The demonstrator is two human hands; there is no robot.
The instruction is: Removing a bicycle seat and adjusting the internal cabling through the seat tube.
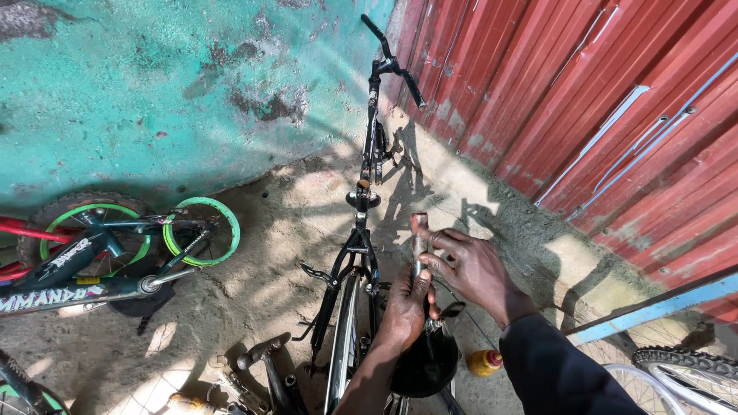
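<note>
Hands at work over an upturned black bicycle (361, 253) on a concrete yard: 2 hands, 1 seat post. The metal seat post (418, 238) is held upright just right of the frame, above a black saddle (427, 361). The left hand (405, 303) is wrapped tight around its lower part; the right hand (469, 265) is pinched on its upper part. 1 small bicycle with 2 green rims (115, 246) is seen at left, 1 yellow bottle (484, 362) beside the saddle.
</note>
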